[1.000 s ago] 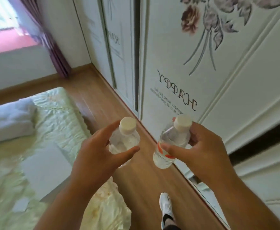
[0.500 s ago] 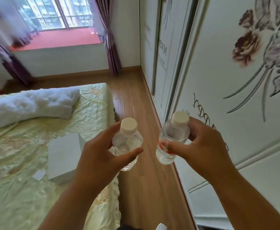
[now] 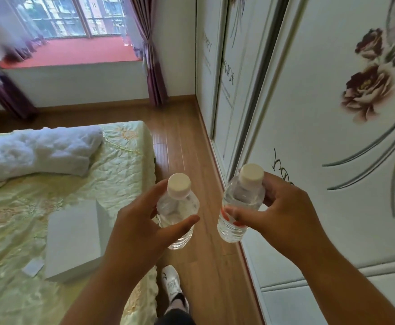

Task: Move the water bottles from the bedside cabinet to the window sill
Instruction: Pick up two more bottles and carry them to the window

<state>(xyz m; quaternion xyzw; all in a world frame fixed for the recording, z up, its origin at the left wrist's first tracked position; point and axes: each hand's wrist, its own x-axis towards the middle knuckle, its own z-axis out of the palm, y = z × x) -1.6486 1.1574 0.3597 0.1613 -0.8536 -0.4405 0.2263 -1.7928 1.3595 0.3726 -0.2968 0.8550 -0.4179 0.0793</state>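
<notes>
Red window sill (image 3: 74,52) well ahead: carry on w/ left hand (image 3: 135,233) & right hand (image 3: 278,214) each curled round its water bottle (image 3: 177,214) / (image 3: 238,207), kept upright, clear of bed (image 3: 121,160).

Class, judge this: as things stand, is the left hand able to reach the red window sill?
Probably not yet: the left hand holds a bottle, and the window sill lies across the room.

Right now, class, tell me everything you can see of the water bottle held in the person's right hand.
The right-hand bottle is small, clear plastic with a ribbed lower body, a white screw cap still on, and a label with red marks, mostly hidden by the thumb. It looks filled with clear water. It is roughly upright, its top leaning toward the camera, held above the wooden floor beside the wardrobe door. The right hand grips it round the middle; nothing else touches it.
</notes>
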